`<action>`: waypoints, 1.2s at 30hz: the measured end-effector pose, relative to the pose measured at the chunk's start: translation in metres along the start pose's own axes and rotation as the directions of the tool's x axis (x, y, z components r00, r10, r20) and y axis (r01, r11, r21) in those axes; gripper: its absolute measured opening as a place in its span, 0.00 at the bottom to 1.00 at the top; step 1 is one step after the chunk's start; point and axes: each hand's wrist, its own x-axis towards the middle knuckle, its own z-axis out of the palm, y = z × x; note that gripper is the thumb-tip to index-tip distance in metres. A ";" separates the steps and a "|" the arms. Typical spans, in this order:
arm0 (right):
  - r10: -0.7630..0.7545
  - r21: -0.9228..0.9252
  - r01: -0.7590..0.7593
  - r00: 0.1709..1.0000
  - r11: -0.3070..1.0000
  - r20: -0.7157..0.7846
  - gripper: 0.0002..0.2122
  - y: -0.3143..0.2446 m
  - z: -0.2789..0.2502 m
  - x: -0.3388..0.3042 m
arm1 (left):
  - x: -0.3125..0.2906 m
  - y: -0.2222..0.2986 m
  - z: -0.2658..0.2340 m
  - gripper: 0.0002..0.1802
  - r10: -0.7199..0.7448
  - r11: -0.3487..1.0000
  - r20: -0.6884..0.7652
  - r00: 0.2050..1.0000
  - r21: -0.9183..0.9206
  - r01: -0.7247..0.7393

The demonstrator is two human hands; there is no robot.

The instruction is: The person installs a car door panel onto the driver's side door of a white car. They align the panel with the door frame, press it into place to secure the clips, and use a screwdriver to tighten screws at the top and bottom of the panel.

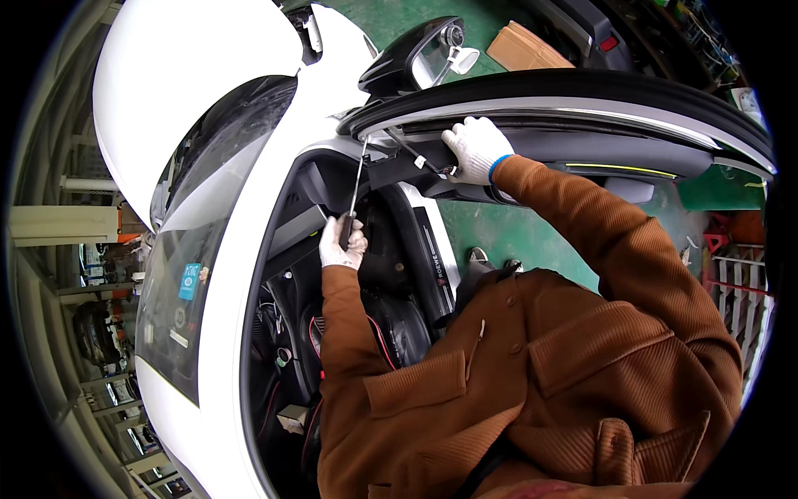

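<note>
My left hand (342,241), in a white knit glove, is closed round the dark handle of a long-shafted screwdriver (357,187). The shaft points away from me, and its tip is up at the front corner of the open car door, close to the mirror mount. My right hand (476,151), also gloved, has its fingers curled over the upper edge of the door trim panel (549,154). Beside it, a small white connector (421,162) sits on a dark cable against the door. The underside of the right hand's grip is hidden.
The white car body (212,283) runs down my left, with the windshield (224,158) ahead. A side mirror (420,58) with its glass tilted stands beyond the door. A cardboard box (528,47) lies on the green floor. Below my left arm are the dark seats (399,328).
</note>
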 end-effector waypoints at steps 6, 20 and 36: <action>-0.001 -0.004 0.001 1.000 1.000 0.009 0.28 -0.003 -0.003 0.002 | -0.003 0.009 -0.004 0.21 -0.099 0.978 0.192 0.976 0.197 0.060; 0.026 -0.030 -0.025 0.999 0.999 0.031 0.30 -0.012 -0.008 0.004 | -0.010 -0.013 0.001 0.29 -0.164 0.923 0.170 0.972 -0.322 0.213; -0.012 -0.031 0.010 0.998 0.999 -0.056 0.27 -0.012 -0.008 0.005 | -0.007 -0.006 0.002 0.31 0.086 0.987 -0.026 0.996 -0.137 -0.088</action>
